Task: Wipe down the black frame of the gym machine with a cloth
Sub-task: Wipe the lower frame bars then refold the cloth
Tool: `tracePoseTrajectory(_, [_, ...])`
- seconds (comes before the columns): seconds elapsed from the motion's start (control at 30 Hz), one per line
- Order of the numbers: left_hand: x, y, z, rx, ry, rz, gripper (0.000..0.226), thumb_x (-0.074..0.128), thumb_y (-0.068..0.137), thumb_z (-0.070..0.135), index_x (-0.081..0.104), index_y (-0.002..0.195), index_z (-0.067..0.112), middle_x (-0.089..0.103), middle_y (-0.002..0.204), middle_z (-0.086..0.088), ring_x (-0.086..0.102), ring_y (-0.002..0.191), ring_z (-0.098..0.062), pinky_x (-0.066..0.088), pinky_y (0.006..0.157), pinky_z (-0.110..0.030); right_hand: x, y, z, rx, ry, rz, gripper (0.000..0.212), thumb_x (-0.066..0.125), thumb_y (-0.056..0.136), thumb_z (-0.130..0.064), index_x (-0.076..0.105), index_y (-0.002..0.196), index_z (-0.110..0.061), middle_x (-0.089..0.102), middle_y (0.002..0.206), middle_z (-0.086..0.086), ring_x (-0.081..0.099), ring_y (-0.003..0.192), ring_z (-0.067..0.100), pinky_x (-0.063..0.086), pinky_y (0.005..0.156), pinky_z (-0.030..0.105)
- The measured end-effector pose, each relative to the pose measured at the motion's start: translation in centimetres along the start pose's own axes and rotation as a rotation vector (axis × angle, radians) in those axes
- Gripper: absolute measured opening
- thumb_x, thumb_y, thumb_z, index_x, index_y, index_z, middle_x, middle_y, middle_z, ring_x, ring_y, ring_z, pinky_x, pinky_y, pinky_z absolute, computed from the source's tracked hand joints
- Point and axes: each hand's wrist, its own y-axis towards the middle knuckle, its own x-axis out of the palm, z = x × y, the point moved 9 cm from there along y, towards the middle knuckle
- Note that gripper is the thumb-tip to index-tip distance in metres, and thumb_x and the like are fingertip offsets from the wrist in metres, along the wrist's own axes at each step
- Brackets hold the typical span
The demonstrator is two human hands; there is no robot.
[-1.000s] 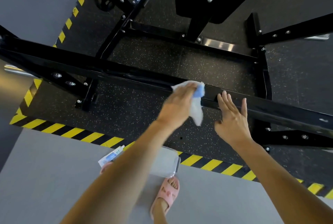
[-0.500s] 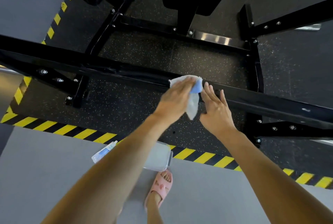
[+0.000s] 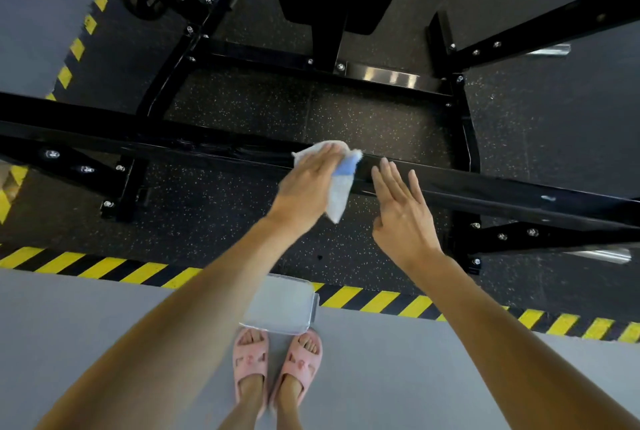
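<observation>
Head view: L hand lies flat, fingers straight, on the cloth, pressing it onto the top of the bar about mid-span, with the loose tail hanging off the near edge. R hand is wide open just beside it, holding nothing, fingertips at the bar's edge; can't tell if touching. Risks, imo: the cloth is pressed, not gripped, so a fast stroke could let it slip out & drop to the floor; bolts could snag the tail; R fingers sit in the wipe path & may get bumped.
</observation>
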Motion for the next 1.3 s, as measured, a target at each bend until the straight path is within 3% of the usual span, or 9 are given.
tracePoseTrajectory(0.07, [-3.0,-0.7,-4.6,-0.196,-0.121,0.105,0.042,0.021,0.098,0.027,0.041,0.136,0.030,0.044,0.140,0.002,0.053,0.112,-0.020,0.052,0.080,-0.040,-0.7,-1.2,1.4,0.065,0.019,0.031,0.075,0.057,0.075,0.006,0.030,0.146,0.006,0.024,0.155,0.022,0.021,0.146,0.030,0.007,0.120,0.042])
tracePoseTrajectory(0.2, [-3.8,-2.6,-7.3,-0.437,-0.250,0.328,0.041,0.034,0.099,0.008,0.037,0.140,0.014,0.043,0.139,-0.004,0.046,0.121,-0.026,0.047,0.095,-0.048,-1.0,-2.9,2.0,0.206,0.212,0.042,0.068,0.047,0.086,0.006,0.026,0.150,-0.003,0.017,0.159,0.012,0.011,0.149,0.021,0.001,0.121,0.031])
tracePoseTrajectory(0.27, [-1.8,-2.2,-4.6,-0.432,-0.433,0.229,0.040,0.033,0.101,0.014,0.037,0.141,0.015,0.044,0.138,-0.006,0.048,0.119,-0.027,0.044,0.096,-0.043,-0.8,-3.5,0.9,0.286,0.417,0.044,0.061,0.046,0.088,0.005,0.036,0.147,-0.007,0.032,0.154,0.010,0.030,0.143,0.025,0.023,0.119,0.036])
tracePoseTrajectory(0.37, [0.8,-2.5,0.2,-0.480,-0.862,-0.077,0.032,0.040,0.101,0.025,0.050,0.131,0.021,0.057,0.124,-0.005,0.055,0.111,-0.020,0.044,0.093,-0.032,-0.6,-4.0,-0.1,0.447,0.799,0.057,0.051,0.046,0.088,0.004,0.054,0.135,-0.013,0.062,0.125,0.010,0.063,0.103,0.025,0.054,0.082,0.028])
tracePoseTrajectory(0.5, [0.3,-4.6,1.6,-0.694,-1.606,-0.108,0.033,0.041,0.101,0.012,0.050,0.132,0.009,0.060,0.126,-0.011,0.058,0.113,-0.021,0.049,0.094,-0.036,0.8,-4.4,-0.1,0.787,1.428,0.078,0.041,0.046,0.093,-0.004,0.051,0.133,-0.012,0.064,0.117,0.008,0.061,0.104,0.021,0.049,0.084,0.027])
tracePoseTrajectory(0.63, [-0.3,-7.0,1.8,-0.771,-1.712,-0.296,0.036,0.042,0.099,0.014,0.050,0.135,0.013,0.063,0.120,-0.009,0.062,0.102,-0.021,0.051,0.082,-0.037,1.6,-3.9,-3.1,0.812,1.906,-0.128,0.040,0.037,0.100,-0.035,0.057,0.122,-0.010,0.067,0.113,0.007,0.064,0.101,0.022,0.049,0.092,0.037])
tracePoseTrajectory(0.93, [0.7,-10.3,-0.8,-0.847,-1.791,-0.387,0.050,0.045,0.097,0.033,0.042,0.143,0.012,0.052,0.139,-0.015,0.051,0.128,-0.029,0.047,0.098,-0.042,1.3,-3.4,-4.2,0.737,1.307,0.021,0.007,0.070,0.085,-0.010,0.068,0.081,-0.014,0.065,0.081,0.006,0.060,0.075,0.016,0.050,0.068,0.030])
tracePoseTrajectory(1.17, [0.2,-12.3,-8.1,-1.085,-1.492,0.008,0.054,0.060,0.093,0.029,0.041,0.143,0.020,0.052,0.136,-0.003,0.048,0.126,-0.021,0.033,0.110,-0.042,2.1,-2.7,-6.7,0.682,1.396,-0.086,0.009,0.064,0.090,-0.011,0.062,0.083,-0.015,0.062,0.088,0.011,0.060,0.084,0.024,0.047,0.070,0.035])
tracePoseTrajectory(1.3, [1.3,-14.3,-7.2,-1.240,-1.561,-0.213,0.047,0.061,0.087,0.051,0.049,0.122,0.021,0.054,0.116,-0.006,0.049,0.120,-0.021,0.036,0.108,-0.050,1.8,-2.3,-9.1,0.526,1.231,-0.129,0.012,0.067,0.088,-0.009,0.064,0.082,-0.020,0.060,0.082,0.009,0.053,0.074,0.016,0.044,0.066,0.028])
